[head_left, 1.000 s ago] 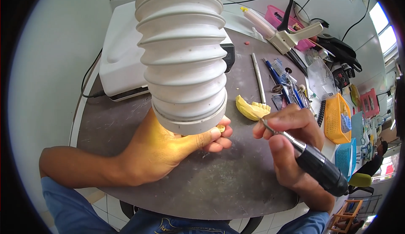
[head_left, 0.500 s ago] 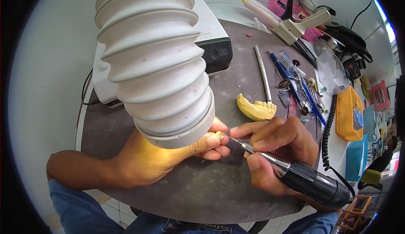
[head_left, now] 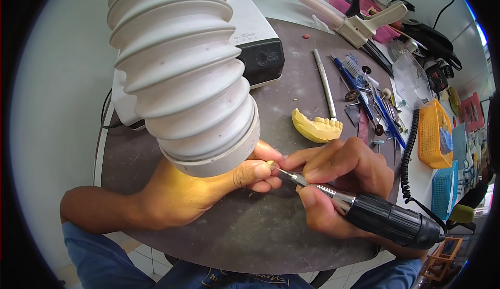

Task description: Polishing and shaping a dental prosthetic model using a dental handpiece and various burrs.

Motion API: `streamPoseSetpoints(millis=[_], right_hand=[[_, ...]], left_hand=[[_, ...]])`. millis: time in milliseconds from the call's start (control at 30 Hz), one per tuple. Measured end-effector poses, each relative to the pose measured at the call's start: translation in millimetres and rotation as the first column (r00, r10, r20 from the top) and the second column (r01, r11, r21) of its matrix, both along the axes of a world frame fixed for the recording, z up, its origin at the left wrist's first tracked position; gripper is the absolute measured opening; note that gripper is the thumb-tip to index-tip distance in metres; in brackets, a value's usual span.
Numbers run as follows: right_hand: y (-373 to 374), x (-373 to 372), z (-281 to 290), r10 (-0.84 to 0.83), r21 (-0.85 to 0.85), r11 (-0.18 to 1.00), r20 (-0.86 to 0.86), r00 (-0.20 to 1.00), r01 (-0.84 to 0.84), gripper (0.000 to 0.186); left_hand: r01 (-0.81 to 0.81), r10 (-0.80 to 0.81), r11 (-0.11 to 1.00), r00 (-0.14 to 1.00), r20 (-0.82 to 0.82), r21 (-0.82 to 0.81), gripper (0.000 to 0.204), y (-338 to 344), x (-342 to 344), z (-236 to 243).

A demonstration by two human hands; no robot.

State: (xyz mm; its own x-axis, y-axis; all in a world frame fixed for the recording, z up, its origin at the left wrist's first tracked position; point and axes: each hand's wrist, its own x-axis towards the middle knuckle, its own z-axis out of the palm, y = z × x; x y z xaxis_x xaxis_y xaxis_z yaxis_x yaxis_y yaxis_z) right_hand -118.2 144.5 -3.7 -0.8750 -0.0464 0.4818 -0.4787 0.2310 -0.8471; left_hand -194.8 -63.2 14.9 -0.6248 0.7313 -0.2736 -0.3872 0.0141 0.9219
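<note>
Two hands share this fine work above the middle of the surface (head_left: 250, 231), back from its curved front edge. The left hand (head_left: 216, 187) has its grip closed in a pinch, thumb pressed toward the fingers on a small yellowish piece (head_left: 270, 164), which pokes out just past the thumb tip. The right hand (head_left: 359, 166) has its grip wrapped pen-fashion around a black and silver handpiece (head_left: 390, 221), whose thin bit (head_left: 284, 171) points at that piece; whether they touch is too small to tell. A right fingertip seems to lean on the left fingers, and that is worth using: braced together, both hands should move as one and the bit is less likely to skid. Light, short strokes, angled away from the left thumb, would suit so small a piece. The mouth of the white ribbed hose (head_left: 182, 75) hangs close over the left hand, a good place if it draws dust. Toward the surface's right edge, the coiled cord (head_left: 409, 153) needs slack, and the yellow dental cast (head_left: 315, 129) lies clear of the bit.
</note>
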Motion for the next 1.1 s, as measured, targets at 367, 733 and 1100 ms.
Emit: streamPoseSetpoints(millis=[367, 733, 1100], right_hand=[[-0.9, -3.9, -0.6, 0.0, 0.047, 0.999, -0.048, 0.999, 0.002, 0.022], [3.5, -5.9, -0.5, 0.086, 0.146, 0.987, -0.11, 0.99, -0.069, 0.022], [1.2, -5.0, -2.9, 0.043, 0.103, 0.994, -0.083, 0.996, -0.035, 0.021]], left_hand=[[0.038, -0.039, 0.998, 0.999, -0.035, -0.047, 0.016, -0.1, -1.3, 2.0], [0.04, -0.041, 0.999, 0.999, -0.03, -0.032, 0.016, 0.0, -0.3, -0.7], [0.072, -0.076, 0.996, 0.995, -0.066, -0.062, 0.015, 0.2, -2.2, 2.6]])
